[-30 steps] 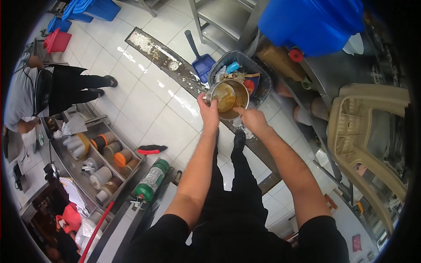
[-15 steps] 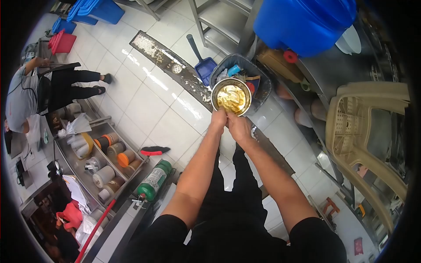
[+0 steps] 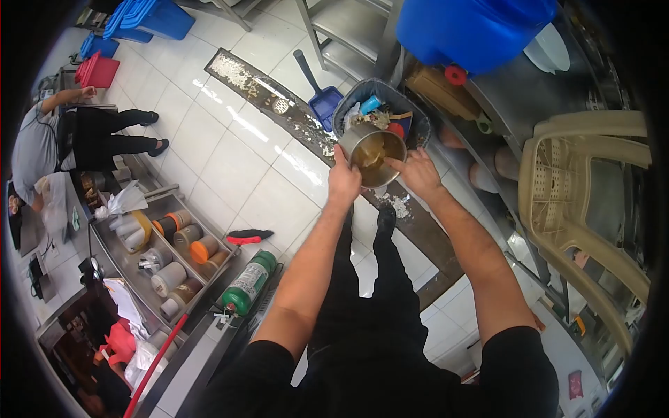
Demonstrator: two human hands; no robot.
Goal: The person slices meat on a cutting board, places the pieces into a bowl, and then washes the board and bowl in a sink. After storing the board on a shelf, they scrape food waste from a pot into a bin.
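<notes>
A round metal pot [image 3: 359, 143] is tilted over the near edge of a grey trash bin [image 3: 420, 129], its opening turned toward me. Some brownish-yellow residue shows inside. My left hand [image 3: 343, 180] grips the pot's left side, thumb up along the wall. At the opening's right rim is my right hand [image 3: 420, 174], its fingers apart and one finger reaching to the inside of the pot; it does not hold the pot. Inside the bin lie a blue item [image 3: 371, 104] and mixed scraps.
A blue dustpan [image 3: 325, 106] stands left of the bin. Blue container [image 3: 474, 35] and shelving are at upper right, beige chair [image 3: 547, 181] at right. Green cylinder [image 3: 244, 289] and jar trays [image 3: 171, 254] are at left. Another person [image 3: 42, 139] stands far left.
The pot has tipped so that its side wall shows. My left hand has shifted to its left side, and my right hand has come away to the right with fingers spread.
</notes>
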